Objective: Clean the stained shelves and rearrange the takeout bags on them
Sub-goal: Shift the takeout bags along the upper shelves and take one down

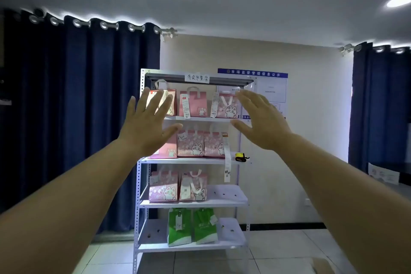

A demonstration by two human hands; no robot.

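Against the back wall: a white shelf rack (pixel 191 204) stands upright, long axis vertical, open front facing the person.
Pink bags (pixel 193 107): upright, handles up, faces forward; three on the highest loaded shelf, three on the next, two crowded left on the third.
Green bags (pixel 191 227): two, upright, mid bottom shelf.
Stains (pixel 223 194): dark spots on the third shelf's bare right end and both ends of the bottom shelf.
Open room: tile floor (pixel 278 249) in front and to the right; blue curtain (pixel 77 118) close on the left.
Left hand (pixel 146 127): raised before the rack, fingers spread, empty.
Right hand (pixel 262 122): raised likewise, fingers straight, empty.
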